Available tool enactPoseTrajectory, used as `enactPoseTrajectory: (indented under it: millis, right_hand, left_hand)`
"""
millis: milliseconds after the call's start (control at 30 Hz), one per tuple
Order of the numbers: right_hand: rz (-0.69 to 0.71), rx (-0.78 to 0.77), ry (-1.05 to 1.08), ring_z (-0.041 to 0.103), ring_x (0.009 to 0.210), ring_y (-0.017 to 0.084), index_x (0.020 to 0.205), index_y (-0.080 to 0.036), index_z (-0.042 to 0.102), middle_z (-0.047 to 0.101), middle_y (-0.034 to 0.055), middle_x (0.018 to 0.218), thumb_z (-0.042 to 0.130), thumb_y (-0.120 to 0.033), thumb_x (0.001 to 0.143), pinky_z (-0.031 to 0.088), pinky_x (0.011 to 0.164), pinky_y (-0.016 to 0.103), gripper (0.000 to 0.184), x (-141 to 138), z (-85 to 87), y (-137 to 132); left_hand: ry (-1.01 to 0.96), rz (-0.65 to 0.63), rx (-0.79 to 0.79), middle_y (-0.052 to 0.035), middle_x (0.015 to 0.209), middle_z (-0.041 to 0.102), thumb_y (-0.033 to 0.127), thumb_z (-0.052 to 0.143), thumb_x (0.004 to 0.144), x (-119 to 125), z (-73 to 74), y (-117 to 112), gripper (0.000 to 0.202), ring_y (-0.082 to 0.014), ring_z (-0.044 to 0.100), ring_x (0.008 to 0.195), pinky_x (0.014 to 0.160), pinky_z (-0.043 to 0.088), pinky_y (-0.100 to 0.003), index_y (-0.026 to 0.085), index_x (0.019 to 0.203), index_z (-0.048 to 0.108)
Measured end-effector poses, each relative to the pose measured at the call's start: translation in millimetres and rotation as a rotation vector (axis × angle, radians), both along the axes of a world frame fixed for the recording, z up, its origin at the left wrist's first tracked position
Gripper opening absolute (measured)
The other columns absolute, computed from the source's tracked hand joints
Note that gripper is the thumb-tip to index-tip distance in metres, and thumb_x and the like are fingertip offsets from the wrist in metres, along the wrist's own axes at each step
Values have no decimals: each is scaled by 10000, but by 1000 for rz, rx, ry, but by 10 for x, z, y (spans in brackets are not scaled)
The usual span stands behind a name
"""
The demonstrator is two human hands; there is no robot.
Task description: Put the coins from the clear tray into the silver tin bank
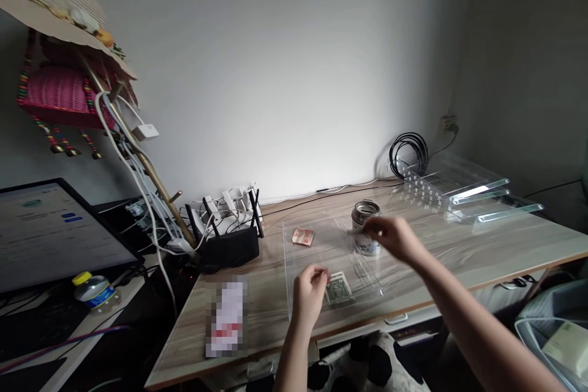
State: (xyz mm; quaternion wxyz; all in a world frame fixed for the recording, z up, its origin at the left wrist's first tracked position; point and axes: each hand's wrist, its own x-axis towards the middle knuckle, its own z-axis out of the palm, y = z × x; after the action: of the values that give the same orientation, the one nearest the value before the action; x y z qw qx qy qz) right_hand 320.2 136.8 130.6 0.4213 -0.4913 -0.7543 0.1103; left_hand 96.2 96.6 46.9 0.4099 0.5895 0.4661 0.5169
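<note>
My left hand (310, 289), its fingers curled together, is over the clear plastic tray (294, 282). Its fingertips are beside a green dollar bill (339, 290) lying in the tray; whether they pinch anything is hidden. Farther back in the tray lies a small reddish banknote (303, 236). My right hand (394, 237) is closed in a pinch in front of a round jar (366, 213) with a blue-and-white pattern and a metal-looking rim. A thin blurred shape shows at the right fingertips, too unclear to name.
A black router (232, 247) stands behind left, near a blurred-out pinkish packet (227, 315). Stacked clear trays (459, 190) and a coiled black cable (408, 154) are at the back right. A laptop (55, 233) and a yellow-capped bottle (97, 294) are at left.
</note>
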Motion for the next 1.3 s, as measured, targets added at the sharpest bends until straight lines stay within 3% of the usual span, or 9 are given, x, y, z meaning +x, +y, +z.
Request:
enactPoseTrajectory:
  millis: [67, 133, 267, 500, 633, 867, 1300]
  right_hand:
    - [-107, 50, -80, 530, 566, 128, 738, -178, 659, 632, 20, 643, 545, -237, 638, 374, 529, 216, 163, 264, 239, 377]
    - [-124, 18, -174, 540, 579, 136, 702, -167, 668, 634, 22, 625, 547, -198, 602, 375, 537, 214, 160, 449, 361, 736]
    - [-109, -95, -297, 539, 552, 133, 659, -167, 674, 624, 16, 570, 546, -161, 551, 366, 510, 204, 167, 575, 336, 1130]
    - [-147, -123, -458, 520, 535, 121, 635, -199, 670, 630, 15, 614, 593, -210, 537, 317, 463, 201, 125, 591, 328, 1170]
    - [-104, -246, -570, 520, 527, 115, 691, -202, 681, 625, 11, 604, 610, -320, 545, 312, 459, 196, 201, 569, 412, 1273]
    - [9, -332, -731, 541, 576, 120, 730, -171, 677, 648, 19, 693, 531, -185, 541, 350, 494, 189, 239, 410, 504, 1319]
    - [-171, -222, -1019, 576, 736, 221, 744, -169, 666, 644, 104, 804, 523, -125, 563, 412, 584, 281, 235, 69, 582, 1060]
  left_hand:
    - [-11, 58, -18, -59, 716, 629, 350, 506, 708, -88, -36, 81, 195, -169, 599, 687, 550, 440, -219, 166, 742, 562]
    - [-15, 90, -33, -65, 741, 629, 349, 496, 713, -157, -70, 148, 199, -171, 598, 691, 543, 438, -221, 164, 755, 558]
    - [9, 101, -78, -63, 743, 625, 360, 475, 728, -199, -116, 223, 215, -170, 595, 693, 547, 432, -224, 162, 765, 550]
    - [2, 86, -87, -70, 761, 631, 392, 494, 708, -186, -124, 260, 248, -179, 597, 691, 543, 432, -229, 161, 762, 568]
    - [26, 63, -71, -80, 765, 630, 390, 481, 713, -194, -115, 255, 261, -190, 599, 698, 562, 449, -251, 153, 774, 573]
    - [69, 48, -89, -79, 788, 625, 366, 448, 733, -194, -101, 236, 247, -189, 596, 721, 637, 459, -282, 152, 787, 558]
    - [72, 58, -59, -69, 777, 628, 357, 461, 733, -218, -162, 242, 233, -177, 598, 698, 625, 455, -265, 153, 777, 564]
